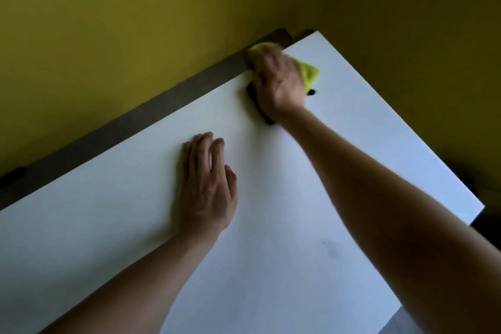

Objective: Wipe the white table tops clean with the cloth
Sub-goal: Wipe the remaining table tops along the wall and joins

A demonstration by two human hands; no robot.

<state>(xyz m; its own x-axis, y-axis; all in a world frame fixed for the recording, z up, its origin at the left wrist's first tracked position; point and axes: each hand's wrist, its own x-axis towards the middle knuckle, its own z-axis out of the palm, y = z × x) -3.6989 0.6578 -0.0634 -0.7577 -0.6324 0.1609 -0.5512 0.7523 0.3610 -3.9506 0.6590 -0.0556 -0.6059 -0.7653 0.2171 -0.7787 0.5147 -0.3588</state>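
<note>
A white table top [339, 198] fills most of the head view, set at a slant. My right hand [279, 81] presses a yellow-green cloth [310, 73] flat onto the table near its far edge, close to the far right corner. The cloth shows beyond my fingertips and to the right of my palm; the rest is hidden under the hand, and the hand is blurred. Dark patches sit under the wrist on the table. My left hand [207, 184] rests flat on the middle of the table, fingers straight and holding nothing.
An olive-yellow wall [135, 35] stands right behind the table. A dark strip [135, 122] runs between wall and table edge. The table's right edge [433, 149] drops off to a dark floor area. A second pale surface [401, 323] shows at the bottom right.
</note>
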